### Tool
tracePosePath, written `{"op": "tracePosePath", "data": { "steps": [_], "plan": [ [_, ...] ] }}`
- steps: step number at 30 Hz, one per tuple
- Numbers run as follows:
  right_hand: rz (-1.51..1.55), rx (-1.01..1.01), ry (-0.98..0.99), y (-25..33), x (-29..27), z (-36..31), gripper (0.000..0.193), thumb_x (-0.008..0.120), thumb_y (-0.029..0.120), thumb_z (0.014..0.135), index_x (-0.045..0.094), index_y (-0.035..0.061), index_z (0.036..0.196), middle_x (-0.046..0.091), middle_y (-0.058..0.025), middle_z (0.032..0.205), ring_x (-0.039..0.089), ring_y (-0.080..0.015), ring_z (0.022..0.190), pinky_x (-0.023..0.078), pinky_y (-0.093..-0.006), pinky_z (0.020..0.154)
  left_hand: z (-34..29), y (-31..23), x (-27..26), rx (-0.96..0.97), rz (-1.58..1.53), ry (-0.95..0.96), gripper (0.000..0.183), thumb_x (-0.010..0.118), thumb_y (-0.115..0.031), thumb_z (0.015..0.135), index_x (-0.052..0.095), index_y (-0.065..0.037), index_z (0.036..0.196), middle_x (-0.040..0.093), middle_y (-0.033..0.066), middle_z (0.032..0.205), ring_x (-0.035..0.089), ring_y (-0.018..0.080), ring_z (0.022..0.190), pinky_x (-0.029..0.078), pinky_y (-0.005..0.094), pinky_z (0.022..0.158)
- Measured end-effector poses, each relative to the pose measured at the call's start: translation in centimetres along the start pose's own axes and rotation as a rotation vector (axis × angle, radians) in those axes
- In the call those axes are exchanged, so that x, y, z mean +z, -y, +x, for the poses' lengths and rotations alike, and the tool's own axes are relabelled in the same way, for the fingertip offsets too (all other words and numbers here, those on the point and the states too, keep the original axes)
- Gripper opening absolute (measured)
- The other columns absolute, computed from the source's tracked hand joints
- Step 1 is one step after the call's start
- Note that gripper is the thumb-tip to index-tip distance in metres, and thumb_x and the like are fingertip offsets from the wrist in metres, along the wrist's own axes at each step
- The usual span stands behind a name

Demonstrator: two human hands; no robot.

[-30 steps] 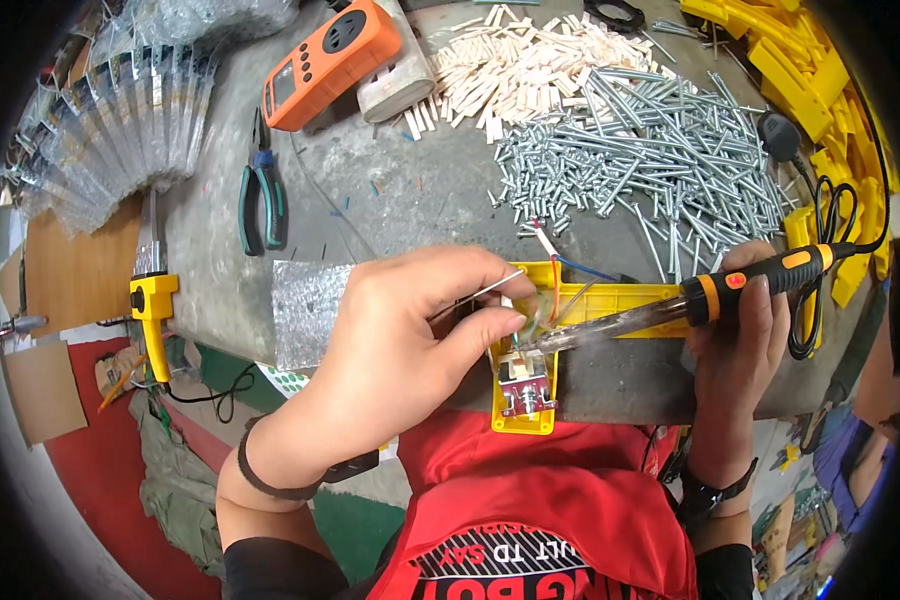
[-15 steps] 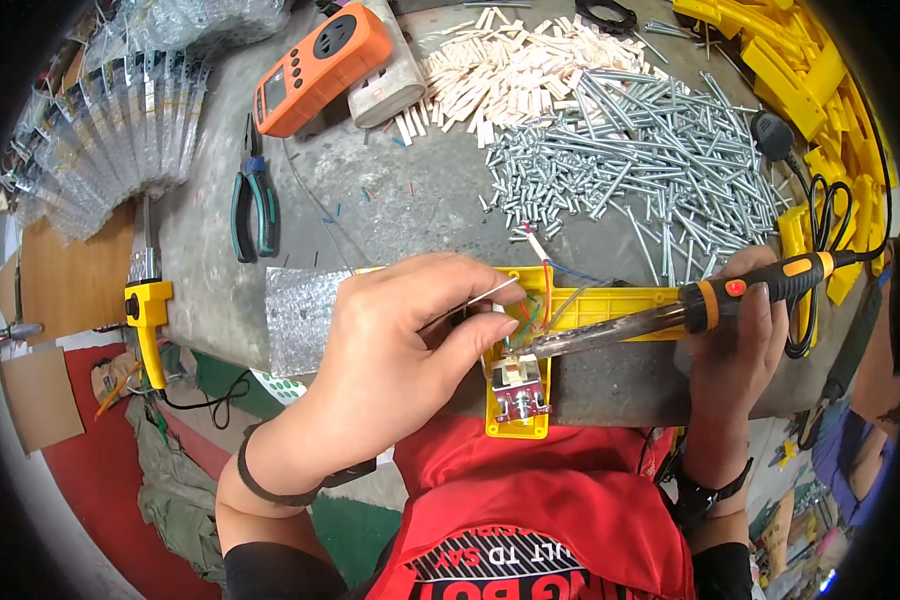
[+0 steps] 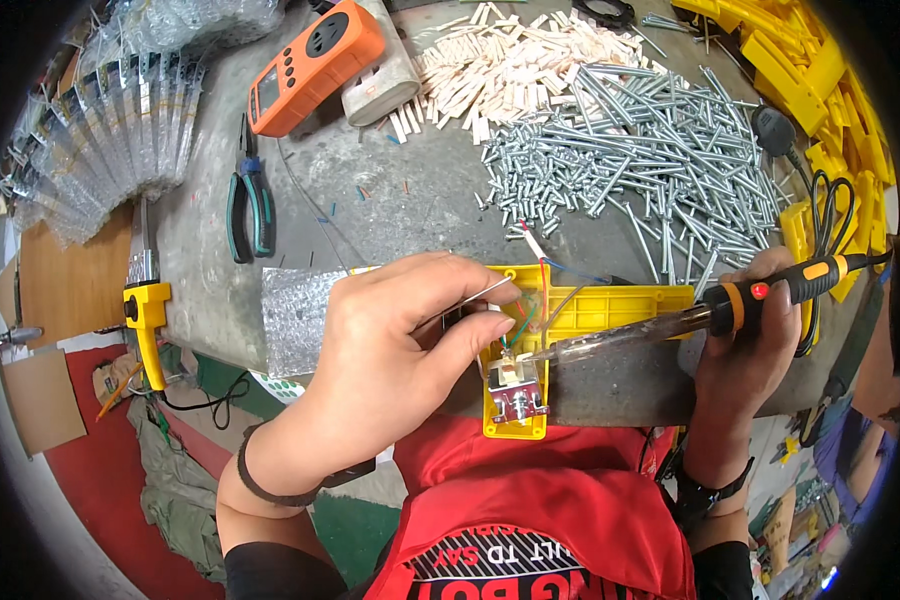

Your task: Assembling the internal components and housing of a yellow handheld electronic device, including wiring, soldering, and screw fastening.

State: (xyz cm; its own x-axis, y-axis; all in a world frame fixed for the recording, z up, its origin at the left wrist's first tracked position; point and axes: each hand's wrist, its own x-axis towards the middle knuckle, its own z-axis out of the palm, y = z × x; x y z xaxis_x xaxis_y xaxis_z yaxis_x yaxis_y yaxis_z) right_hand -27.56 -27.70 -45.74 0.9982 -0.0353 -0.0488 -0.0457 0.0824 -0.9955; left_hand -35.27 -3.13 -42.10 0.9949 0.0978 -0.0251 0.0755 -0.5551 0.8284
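Observation:
My left hand (image 3: 385,335) is closed in a pinch beside the yellow plastic housing (image 3: 625,299), with a thin silvery solder wire (image 3: 487,293) between thumb and forefinger. What its other fingers hold is hidden. In my right hand (image 3: 745,365) is a soldering iron (image 3: 735,306) with a black and orange handle and a lit red light. Its tip points left, close to the terminals of a dark red and metal switch (image 3: 516,398) at the housing's near end. Thin green, red and blue wires run from the switch area into the housing.
Behind the housing lie piles of screws (image 3: 650,150) and small pale strips (image 3: 510,65). Pliers (image 3: 250,205), an orange meter (image 3: 315,70) and bubble-wrapped blades (image 3: 130,130) are at the left. Yellow housings (image 3: 840,110) heap at the far right, near the iron's cable.
My right hand has moved the soldering iron slightly to the right, drawing its tip back from the switch terminals. My left hand has stayed almost in place.

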Motion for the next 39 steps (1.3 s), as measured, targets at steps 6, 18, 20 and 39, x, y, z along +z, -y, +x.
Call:
{"op": "tracePosePath", "data": {
  "steps": [6,18,20,39],
  "plan": [
    [0.016,-0.009,-0.019,-0.2,-0.08,0.15,0.042,0.058,0.046,0.093,0.051,0.0051,0.098,0.051,-0.0014,0.071,0.049,-0.0069,0.05,0.032,-0.0193,0.038,0.06,0.02,0.01,0.01,0.01,0.004,0.016,0.078,-0.003,0.075,0.074,-0.003,0.09,0.064,0.0,0.072,0.039,0.0025,0.052,0.029,0.0222,0.048],
    [-0.032,-0.046,-0.077,-0.6,-0.2,0.14,0.039,0.051,0.043,0.095,0.049,0.0032,0.097,0.05,-0.0024,0.074,0.052,-0.0086,0.058,0.042,-0.0211,0.048,0.02,0.29,0.0,0.056,0.013,-0.001,0.017,0.079,-0.003,0.075,0.074,-0.003,0.091,0.065,0.0029,0.073,0.043,0.006,0.052,0.031,0.0234,0.048],
    [-0.016,-0.025,-0.05,-0.51,-0.17,0.07,0.039,0.05,0.042,0.095,0.048,0.0032,0.097,0.049,-0.0024,0.074,0.052,-0.0087,0.059,0.042,-0.0212,0.048,-0.03,0.34,0.07,0.052,0.003,-0.003,0.017,0.079,-0.003,0.075,0.073,-0.003,0.091,0.065,0.0033,0.074,0.043,0.0063,0.052,0.031,0.0236,0.048],
    [0.125,-0.053,0.014,-0.64,-0.26,0.3,0.04,0.058,0.044,0.091,0.044,0.0068,0.088,0.044,-0.0007,0.064,0.041,-0.008,0.052,0.031,-0.0225,0.045,-0.25,0.2,0.01,0.104,0.056,0.004,0.021,0.078,-0.002,0.076,0.072,-0.004,0.096,0.061,0.0048,0.07,0.045,0.0112,0.053,0.033,0.0265,0.049]
  ]
}}
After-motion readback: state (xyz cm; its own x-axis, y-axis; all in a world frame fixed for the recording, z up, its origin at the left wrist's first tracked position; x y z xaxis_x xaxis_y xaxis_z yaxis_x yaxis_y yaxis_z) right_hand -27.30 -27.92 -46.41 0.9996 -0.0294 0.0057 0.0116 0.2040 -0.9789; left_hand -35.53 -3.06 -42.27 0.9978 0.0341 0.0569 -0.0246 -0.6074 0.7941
